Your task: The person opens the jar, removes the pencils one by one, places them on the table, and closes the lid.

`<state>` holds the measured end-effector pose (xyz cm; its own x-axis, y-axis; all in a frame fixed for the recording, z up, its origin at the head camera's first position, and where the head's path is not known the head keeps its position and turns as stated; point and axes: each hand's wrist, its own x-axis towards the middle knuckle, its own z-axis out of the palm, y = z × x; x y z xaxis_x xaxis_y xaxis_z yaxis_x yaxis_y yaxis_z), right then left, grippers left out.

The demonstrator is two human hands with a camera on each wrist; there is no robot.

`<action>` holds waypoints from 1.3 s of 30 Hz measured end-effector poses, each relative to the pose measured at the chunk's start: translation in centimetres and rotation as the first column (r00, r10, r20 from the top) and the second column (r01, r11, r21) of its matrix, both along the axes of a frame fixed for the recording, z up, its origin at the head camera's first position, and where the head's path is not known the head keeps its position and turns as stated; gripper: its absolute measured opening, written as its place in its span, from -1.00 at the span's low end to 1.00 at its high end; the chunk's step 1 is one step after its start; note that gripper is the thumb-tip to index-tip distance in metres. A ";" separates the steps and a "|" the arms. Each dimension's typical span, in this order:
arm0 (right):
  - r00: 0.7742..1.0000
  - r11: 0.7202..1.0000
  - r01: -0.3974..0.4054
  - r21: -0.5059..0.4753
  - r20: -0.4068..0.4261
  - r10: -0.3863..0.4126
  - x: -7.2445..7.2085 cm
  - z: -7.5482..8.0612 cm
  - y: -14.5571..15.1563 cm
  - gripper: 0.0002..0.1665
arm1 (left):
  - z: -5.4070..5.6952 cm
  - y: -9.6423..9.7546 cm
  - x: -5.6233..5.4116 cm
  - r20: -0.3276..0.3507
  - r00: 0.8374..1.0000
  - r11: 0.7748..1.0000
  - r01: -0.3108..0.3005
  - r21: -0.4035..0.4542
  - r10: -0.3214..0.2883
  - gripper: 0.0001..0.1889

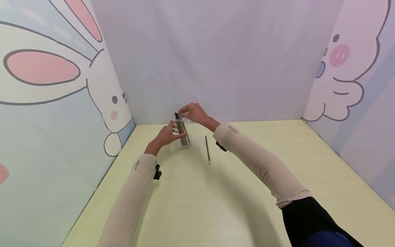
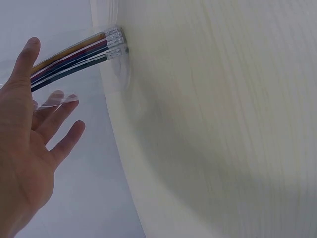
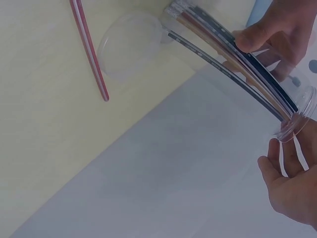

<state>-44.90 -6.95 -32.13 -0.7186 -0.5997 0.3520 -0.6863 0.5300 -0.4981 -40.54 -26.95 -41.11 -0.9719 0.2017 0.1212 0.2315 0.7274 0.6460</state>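
Observation:
A tall clear plastic jar [image 1: 184, 145] stands on the table, tightly packed with striped pencils [image 1: 182, 132], their silvery ends at its base. Around its side, my left hand [image 1: 167, 134] grips it, thumb in front and fingers behind. In the left wrist view the thumb of the left hand [image 2: 29, 129] lies along the transparent wall. Up at the jar's mouth, my right hand [image 1: 195, 113] pinches the top of a pencil. A dark striped pencil [image 3: 223, 72] slants apart from the bundle, its upper end by the fingertips of the right hand [image 3: 297, 188].
A red and white striped pencil [image 1: 207, 150] lies on the table right of the jar. Between them is a round clear lid [image 3: 131, 47]. A pale curtain [image 1: 247, 68] hangs behind the table [image 1: 197, 199], and cartoon-printed panels [image 1: 61, 120] flank it.

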 end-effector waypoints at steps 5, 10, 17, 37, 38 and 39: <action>1.000 1.000 0.006 0.007 0.001 -0.006 -0.1 -0.1 -0.5 -0.70 | 0.3 -0.3 0.1 -0.001 1.000 1.000 -0.003 -0.007 0.003 -0.11; 1.000 1.000 0.003 -0.009 0.006 -0.003 -0.1 0.0 -0.9 -0.72 | 0.6 -0.7 0.0 -0.004 1.000 1.000 -0.006 -0.002 0.006 -0.08; 0.998 0.997 0.029 -0.066 0.056 -0.026 0.5 0.1 -1.4 -0.82 | 0.6 -1.0 0.0 0.005 1.000 1.000 -0.012 -0.007 0.012 -0.10; 0.992 0.994 0.010 -0.106 -0.123 -0.023 -0.6 0.4 -0.6 -0.74 | 0.8 -0.6 -0.2 0.019 1.000 1.000 -0.018 -0.011 0.018 -0.06; 0.991 0.994 0.009 -0.112 -0.133 -0.024 -0.6 0.7 -0.5 -0.74 | 0.8 -0.6 -0.2 0.016 1.000 1.000 -0.019 -0.014 0.019 -0.06; 0.989 0.993 0.009 -0.117 -0.144 -0.026 -0.6 1.0 -0.5 -0.74 | 0.8 -0.7 -0.3 0.012 1.000 1.000 -0.019 -0.015 0.019 -0.07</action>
<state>-45.54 -7.42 -31.17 -0.6645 -0.5368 0.5199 -0.7472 0.4869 -0.4523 -40.80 -27.61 -40.29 -0.9770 0.1848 0.1066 0.2098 0.7412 0.6377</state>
